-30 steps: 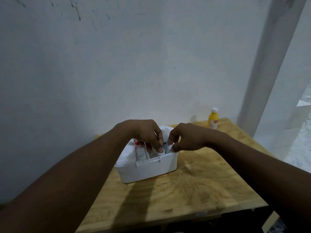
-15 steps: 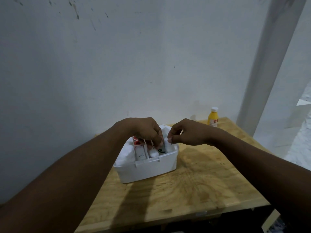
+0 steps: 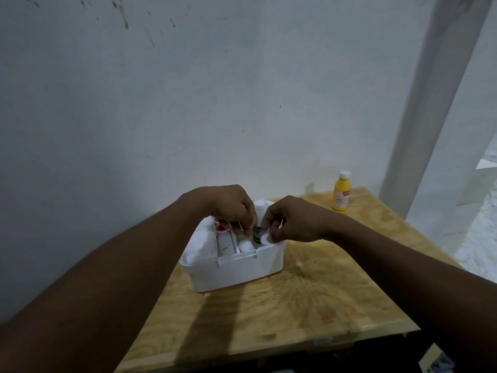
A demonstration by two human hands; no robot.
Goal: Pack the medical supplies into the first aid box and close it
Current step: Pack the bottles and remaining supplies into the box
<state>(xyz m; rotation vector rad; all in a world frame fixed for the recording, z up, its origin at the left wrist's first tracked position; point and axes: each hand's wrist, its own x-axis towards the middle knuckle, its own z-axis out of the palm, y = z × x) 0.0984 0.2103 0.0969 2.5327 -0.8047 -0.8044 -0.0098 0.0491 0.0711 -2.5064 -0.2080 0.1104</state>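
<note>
An open white first aid box (image 3: 236, 273) stands on the wooden table (image 3: 309, 305). Inside it are white cloth or gauze (image 3: 201, 244) at the left, red-capped white containers (image 3: 223, 239) in a divided slot, a white roll (image 3: 246, 246) and a green-and-white item (image 3: 257, 234). My left hand (image 3: 231, 207) reaches into the box from above, fingers down among the items. My right hand (image 3: 293, 222) pinches a small white round piece (image 3: 265, 238) at the box's right side. A white bottle top (image 3: 260, 208) shows behind my hands.
A yellow bottle (image 3: 341, 195) with a white cap stands at the far right corner of the table, near the wall. A white pillar (image 3: 430, 103) rises to the right. The table's front edge runs close below the box.
My right hand lifted slightly, then came down again to the box's right rim with the white piece pinched. My left hand stayed inside the box, shifting its fingers a little.
</note>
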